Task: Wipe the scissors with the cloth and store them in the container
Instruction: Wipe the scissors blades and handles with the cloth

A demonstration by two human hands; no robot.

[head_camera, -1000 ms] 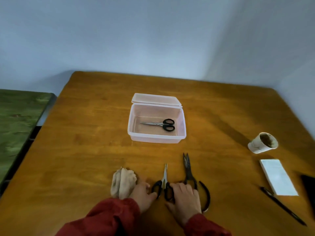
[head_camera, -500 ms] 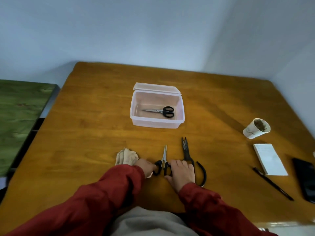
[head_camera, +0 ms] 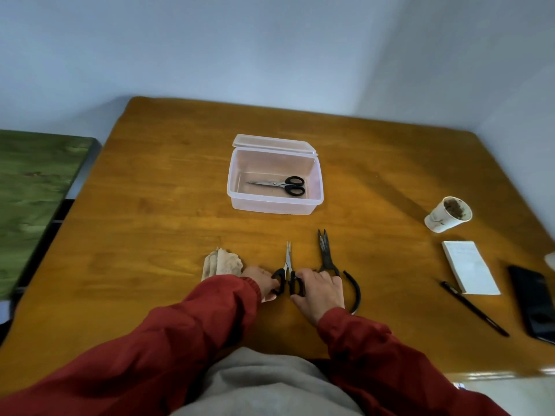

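1 stored pair (head_camera: 279,185) lies in the container (head_camera: 270,206); 2 await wiping, left hand (head_camera: 264,284) and right hand (head_camera: 323,291) pinching the small scissors (head_camera: 288,261) by the handles.

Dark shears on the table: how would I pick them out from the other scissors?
On the wooden table, find the clear container in the middle. Nearer the person lie two pairs, tips toward it; the dark shears are the right-hand one. Unlike the bright-bladed small scissors beside them, they are dark all over, with a wide open loop handle.
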